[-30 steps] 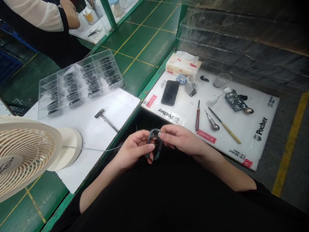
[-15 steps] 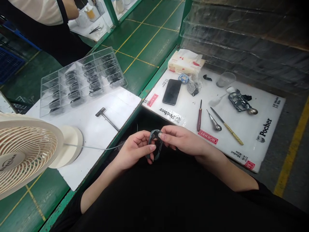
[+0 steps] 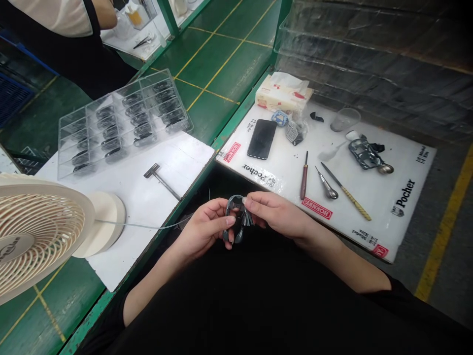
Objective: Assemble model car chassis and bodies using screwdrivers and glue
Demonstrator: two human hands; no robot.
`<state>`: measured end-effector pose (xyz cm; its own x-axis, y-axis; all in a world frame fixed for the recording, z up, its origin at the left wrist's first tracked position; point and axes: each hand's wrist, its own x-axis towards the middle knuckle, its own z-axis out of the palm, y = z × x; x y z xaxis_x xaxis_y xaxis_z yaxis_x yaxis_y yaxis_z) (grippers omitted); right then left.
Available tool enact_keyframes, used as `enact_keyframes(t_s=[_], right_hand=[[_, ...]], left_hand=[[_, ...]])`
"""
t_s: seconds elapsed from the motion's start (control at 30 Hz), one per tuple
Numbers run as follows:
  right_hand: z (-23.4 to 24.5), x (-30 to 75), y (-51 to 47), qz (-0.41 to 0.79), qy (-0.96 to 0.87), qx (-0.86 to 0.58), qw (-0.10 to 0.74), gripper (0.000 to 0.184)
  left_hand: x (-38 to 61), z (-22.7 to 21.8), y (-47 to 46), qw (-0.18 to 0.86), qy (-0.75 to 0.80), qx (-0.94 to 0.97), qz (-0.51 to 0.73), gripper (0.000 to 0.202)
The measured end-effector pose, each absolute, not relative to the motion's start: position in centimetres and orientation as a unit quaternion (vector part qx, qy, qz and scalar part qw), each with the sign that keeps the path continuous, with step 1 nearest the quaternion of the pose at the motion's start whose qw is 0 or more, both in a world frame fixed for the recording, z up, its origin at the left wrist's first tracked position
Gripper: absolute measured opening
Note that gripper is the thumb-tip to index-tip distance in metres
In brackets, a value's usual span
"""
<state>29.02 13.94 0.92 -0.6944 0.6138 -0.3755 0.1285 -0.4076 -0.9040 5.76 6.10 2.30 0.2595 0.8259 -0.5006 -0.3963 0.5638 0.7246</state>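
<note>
Between my hands, just over my lap, is a small glossy dark grey model car body [image 3: 239,235] with cut-out openings. My left hand [image 3: 210,224] grips its left side, thumb on top and fingers underneath. With thumb and fingers pinched together, my right hand [image 3: 273,212] holds its upper right edge. Part of the shell is hidden behind the fingers. On the white board to the right lies a similar dark shell [image 3: 364,153] beside a small metal spoon-like piece [image 3: 385,169].
A red-handled tool [image 3: 304,177], a metal-handled awl [image 3: 327,185] and a yellow-handled file [image 3: 347,192] lie near a phone [image 3: 261,139]. On the left are a clear compartment tray [image 3: 123,125] of dark parts, a T-shaped tool [image 3: 161,181] and a fan [image 3: 40,239]. A co-worker [image 3: 84,44] is beyond.
The car body has turned in my hands, so more of its inside and right edge shows. Both hands keep hold of it; the whole view has shifted slightly.
</note>
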Motion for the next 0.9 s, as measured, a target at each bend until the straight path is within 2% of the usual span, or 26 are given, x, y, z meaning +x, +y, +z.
enact_keyframes(t_s=[0.13,0.27,0.33,0.53,0.67,0.73,0.8,0.9], right_hand=[[0.4,28.7,13.5,0.753,-0.513,-0.342,0.232,0.058],[-0.1,28.4,13.0,0.614,-0.621,-0.395,0.284,0.055],[-0.1,28.3,12.8,0.596,-0.628,-0.406,0.291,0.051],[0.4,28.3,12.6,0.631,-0.603,-0.4,0.279,0.051],[0.6,28.5,13.2,0.655,-0.586,-0.389,0.277,0.058],[1.2,28.6,13.6,0.688,-0.563,-0.381,0.255,0.053],[1.9,28.5,13.9,0.68,-0.588,-0.381,0.214,0.039],[2.2,28.4,15.2,0.655,-0.626,-0.386,0.174,0.033]], left_hand=[[5.7,2.2,6.4,0.76,0.448,0.201,0.426,0.039],[5.4,2.2,6.8,0.779,0.419,0.165,0.436,0.036],[5.4,2.1,6.9,0.782,0.414,0.159,0.438,0.035],[5.4,1.5,6.8,0.776,0.421,0.171,0.438,0.038],[4.9,1.6,7.1,0.766,0.444,0.237,0.4,0.045],[4.7,1.8,7.1,0.754,0.456,0.313,0.354,0.046],[4.5,1.4,7.1,0.731,0.468,0.379,0.319,0.045],[4.1,-1.7,8.5,0.708,0.443,0.408,0.369,0.06]])
